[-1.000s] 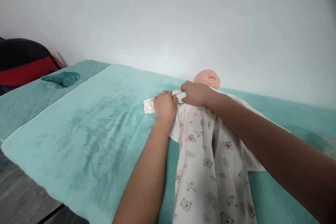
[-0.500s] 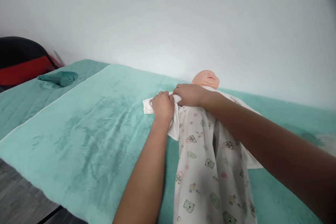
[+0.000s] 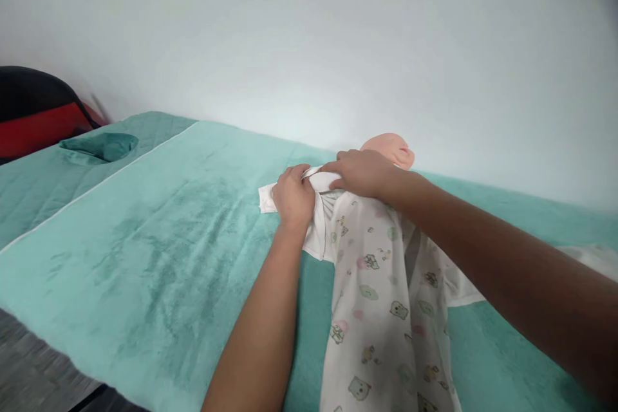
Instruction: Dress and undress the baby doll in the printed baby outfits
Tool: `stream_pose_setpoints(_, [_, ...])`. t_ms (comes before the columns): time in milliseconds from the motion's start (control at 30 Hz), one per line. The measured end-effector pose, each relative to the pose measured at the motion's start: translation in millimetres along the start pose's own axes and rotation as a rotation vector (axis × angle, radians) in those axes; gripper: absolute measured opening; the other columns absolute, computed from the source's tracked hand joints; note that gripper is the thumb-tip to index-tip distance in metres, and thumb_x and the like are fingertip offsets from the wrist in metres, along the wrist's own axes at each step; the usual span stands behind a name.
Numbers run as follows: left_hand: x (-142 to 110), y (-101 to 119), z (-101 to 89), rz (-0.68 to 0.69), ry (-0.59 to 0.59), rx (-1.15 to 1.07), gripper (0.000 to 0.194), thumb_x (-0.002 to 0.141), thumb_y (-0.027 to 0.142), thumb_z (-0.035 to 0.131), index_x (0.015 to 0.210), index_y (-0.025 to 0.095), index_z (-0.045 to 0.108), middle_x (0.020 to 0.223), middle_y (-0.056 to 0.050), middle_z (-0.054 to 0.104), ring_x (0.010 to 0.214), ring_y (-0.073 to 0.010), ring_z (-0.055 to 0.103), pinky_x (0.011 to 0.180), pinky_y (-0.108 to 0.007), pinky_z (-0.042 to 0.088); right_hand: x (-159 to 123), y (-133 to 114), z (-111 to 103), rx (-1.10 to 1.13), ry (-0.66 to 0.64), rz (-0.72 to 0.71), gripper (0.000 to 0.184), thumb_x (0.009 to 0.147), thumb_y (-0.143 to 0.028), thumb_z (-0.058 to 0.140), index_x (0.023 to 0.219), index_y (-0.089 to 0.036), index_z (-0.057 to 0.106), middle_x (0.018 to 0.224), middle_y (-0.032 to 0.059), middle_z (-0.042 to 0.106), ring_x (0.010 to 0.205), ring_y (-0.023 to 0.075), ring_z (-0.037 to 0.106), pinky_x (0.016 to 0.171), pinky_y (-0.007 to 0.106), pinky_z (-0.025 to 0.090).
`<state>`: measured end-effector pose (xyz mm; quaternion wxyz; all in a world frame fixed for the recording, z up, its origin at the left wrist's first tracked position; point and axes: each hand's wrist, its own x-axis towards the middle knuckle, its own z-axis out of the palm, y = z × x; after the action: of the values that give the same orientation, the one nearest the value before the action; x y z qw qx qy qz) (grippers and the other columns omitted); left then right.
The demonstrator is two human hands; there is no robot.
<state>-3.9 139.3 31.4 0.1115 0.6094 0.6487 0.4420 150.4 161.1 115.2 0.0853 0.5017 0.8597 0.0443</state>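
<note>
Your left hand (image 3: 295,196) wraps sleeve (image 3: 266,199), its end poking out left; your right hand (image 3: 361,171) pinches white cloth (image 3: 323,181). Printed baby garment (image 3: 369,312) spreads nearer you than right hand, doll's head (image 3: 389,145) beyond. Fabric likely light, limp; best gathered near shoulder.

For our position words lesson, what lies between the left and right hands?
In the head view, white fabric lies between the left hand and right hand.

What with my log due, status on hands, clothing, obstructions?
Left hand around white sleeve. Right hand on bunched white cloth. Right forearm hiding part of printed garment.
</note>
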Motion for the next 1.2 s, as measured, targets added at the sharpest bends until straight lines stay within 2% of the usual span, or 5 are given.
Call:
stream_pose_setpoints(333, [-3,-12,-3.2,-0.159,-0.107,-0.09,0.036,0.076,0.007,0.047,0.095,0.024,0.073,0.1,-0.002,0.075,0.096,-0.0204,0.068,0.084,-0.03,0.05,-37,23,-6,0.12,0.132,0.105,0.034,0.091,-0.04,0.051,0.12,-0.034,0.068,0.105,0.0068,0.064,0.088,0.0249,0.06,0.069,0.035,0.04])
stream_pose_setpoints(600, [-14,11,-7.6,0.101,-0.075,0.315,0.063,0.086,0.007,0.042,0.148,0.021,0.04,0.14,-0.012,0.056,0.132,-0.0282,0.047,0.11,-0.047,0.037,-32,9,9,0.216,0.218,0.116,0.039,0.092,-0.048,0.049,0.123,-0.03,0.065,0.112,0.0085,0.065,0.099,0.0284,0.061,0.078,0.038,0.046])
stream_pose_setpoints(800, [-11,5,-5.6,0.118,-0.145,0.382,0.044,0.09,0.014,0.043,0.129,0.03,0.059,0.122,-0.008,0.065,0.118,-0.0307,0.054,0.112,-0.06,0.03,-36,6,22,0.403,0.33,0.129,0.044,0.094,-0.04,0.046,0.134,-0.026,0.059,0.132,0.007,0.065,0.119,0.0296,0.058,0.098,0.045,0.045])
stream_pose_setpoints(967, [-8,2,-1.0,0.011,-0.125,0.417,0.047,0.085,0.008,0.041,0.123,0.027,0.061,0.122,-0.012,0.064,0.118,-0.0333,0.053,0.108,-0.065,0.03,-99,39,71,0.653,0.589,0.479,0.041,0.095,-0.037,0.039,0.125,-0.027,0.065,0.127,0.0059,0.069,0.11,0.0293,0.064,0.092,0.046,0.05])
stream_pose_setpoints(1200, [-13,7,3.1,0.008,-0.14,0.449,0.049,0.08,0.008,0.045,0.126,0.021,0.057,0.121,-0.015,0.065,0.119,-0.0348,0.056,0.11,-0.075,0.021,-164,75,150,0.563,0.643,0.733,0.051,0.082,-0.022,0.046,0.13,-0.026,0.064,0.131,0.0094,0.066,0.121,0.0337,0.059,0.103,0.05,0.044])
